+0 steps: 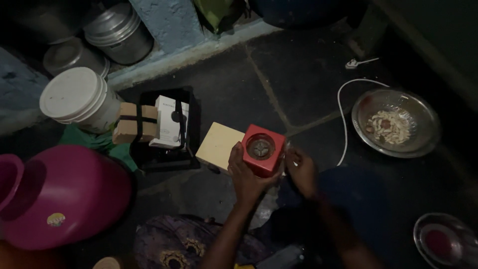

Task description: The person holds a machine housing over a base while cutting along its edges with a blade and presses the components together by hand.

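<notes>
Left hand (245, 175) grips square red plastic mixer base (263, 148) from left side, fingers curled on it. Base sits on dark stone floor (308, 74) beside pale yellow box (217, 144). Right hand (301, 172) touches base's right edge, fingers half bent; grip unclear.

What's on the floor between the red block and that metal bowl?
In the head view, only a white cord crosses the dark floor between the red block and the metal bowl.

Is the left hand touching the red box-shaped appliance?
Touching. The head view shows the left hand wrapped against the left side of the red appliance, with no gap visible.
</notes>
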